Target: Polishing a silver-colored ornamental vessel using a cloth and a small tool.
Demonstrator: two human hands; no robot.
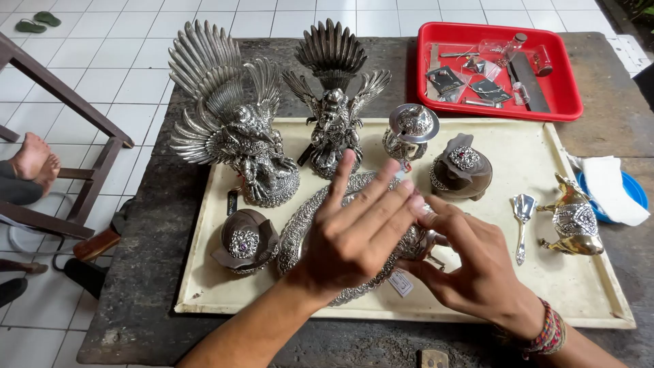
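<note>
two hands, one head view, looking down on a cream tray [586, 300] on a dark table [136, 300].
head view, left hand: the left hand [354, 235] is raised above the tray's middle, back to the camera, fingers spread and pointing up and right; it grips nothing that shows.
head view, right hand: the right hand [470, 266] sits just right of the left, fingers curled round a small silver piece [426, 242]; the left hand hides most of that piece, so its shape cannot be told.
head view, meeting point: the fingertips of both hands come together over the small silver piece.
head view, under the hands: an oval silver dish [306, 218] with a chased rim lies flat on the tray, partly covered by both hands.
head view, back of tray: a large winged silver statue [231, 129] stands at the left, a smaller winged statue [334, 102] beside it, then a lidded silver pot [409, 133].
head view, shell boxes: a dark shell box [245, 242] lies left of the dish, another shell box [463, 170] right of the pot.
head view, right side: a silver spoon [522, 221] lies near a gold and silver lamp [575, 221].
head view, beyond the tray: a red tray [565, 75] of small tools and bags sits at the table's far right; a white cloth [610, 187] rests on a blue plate [637, 194].
head view, wrist: a woven bracelet [548, 334] circles the right wrist.
head view, floor: another person's bare feet [34, 160] rest by a wooden chair [75, 116].
</note>
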